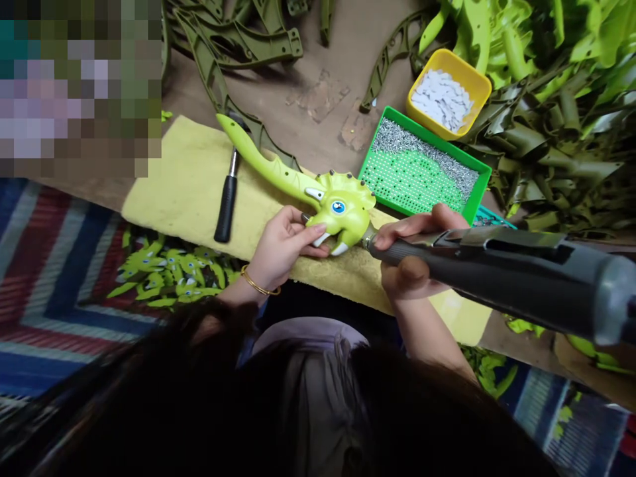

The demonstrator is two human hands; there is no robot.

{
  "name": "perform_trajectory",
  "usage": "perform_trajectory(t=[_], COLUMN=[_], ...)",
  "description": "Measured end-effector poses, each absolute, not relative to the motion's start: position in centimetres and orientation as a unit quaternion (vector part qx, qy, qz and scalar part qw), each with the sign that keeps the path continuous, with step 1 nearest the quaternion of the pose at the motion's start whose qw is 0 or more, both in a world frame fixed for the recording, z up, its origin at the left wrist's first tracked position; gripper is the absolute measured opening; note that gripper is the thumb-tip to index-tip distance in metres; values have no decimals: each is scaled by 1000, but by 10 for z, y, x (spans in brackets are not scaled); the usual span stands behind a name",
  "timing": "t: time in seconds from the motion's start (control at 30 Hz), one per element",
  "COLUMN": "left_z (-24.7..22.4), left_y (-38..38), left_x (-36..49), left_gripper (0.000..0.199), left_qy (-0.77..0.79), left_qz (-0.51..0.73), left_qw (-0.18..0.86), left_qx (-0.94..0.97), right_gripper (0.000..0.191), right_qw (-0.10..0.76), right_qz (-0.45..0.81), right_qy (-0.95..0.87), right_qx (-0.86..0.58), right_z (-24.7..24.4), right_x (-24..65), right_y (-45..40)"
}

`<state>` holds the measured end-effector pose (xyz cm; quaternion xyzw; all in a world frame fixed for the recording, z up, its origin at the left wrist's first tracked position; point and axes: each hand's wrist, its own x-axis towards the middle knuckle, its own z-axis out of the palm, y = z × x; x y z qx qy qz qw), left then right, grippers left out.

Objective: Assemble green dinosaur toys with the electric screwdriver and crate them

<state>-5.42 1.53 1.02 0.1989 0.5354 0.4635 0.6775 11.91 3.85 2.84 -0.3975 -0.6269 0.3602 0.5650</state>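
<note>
Currently both hands are busy. Left hand [281, 242]: thumb and fingers pinch the snout of a light-green horned-dinosaur piece [345, 212]. Right hand [412, 258]: fingers wrapped around the front of a dark power driver [521, 271], its tip at the head's right edge; contact cannot be made out.

The piece lies over a yellow mat [173, 172], between the hands. Long axis diagonal: tapered tail end far left, head near right. Snout towards the wearer, slightly left; blue eye upward; studded frill on the far side.

A black-handled hammer [227, 205] lies left of it, grip towards the wearer.

Containers, beyond the right hand: green perforated basket [479, 195], small silvery screws [397, 139] heaped along far and right sides, mesh floor showing nearer. Just behind, a yellow tub [432, 120] of flat white bits [442, 99].

Farther out: olive curved parts [248, 40] beyond the mat, more piled right; small green heads [173, 271] heaped below, left.
</note>
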Motion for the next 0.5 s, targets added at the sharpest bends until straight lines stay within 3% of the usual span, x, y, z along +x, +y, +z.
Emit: perform_trajectory(t=[0.17, 0.27, 0.33, 0.5], left_z=[10, 6, 3, -2], left_y=[12, 9, 8, 6], left_x=[-61, -57, -50, -35], left_gripper=[58, 58, 56, 51], left_qy=[527, 520, 514, 512], left_qz=[456, 443, 437, 437], left_qw=[688, 698, 705, 704], left_qx=[202, 215, 219, 226], right_gripper=[48, 28, 24, 51], right_qw=[680, 757, 765, 694], right_qz=[287, 190, 145, 113], right_qy=[-598, -521, -490, -513], right_qx=[-313, -345, -393, -493], right_z=[62, 65, 52, 0], right_x=[117, 124, 130, 139], right_y=[58, 90, 112, 146])
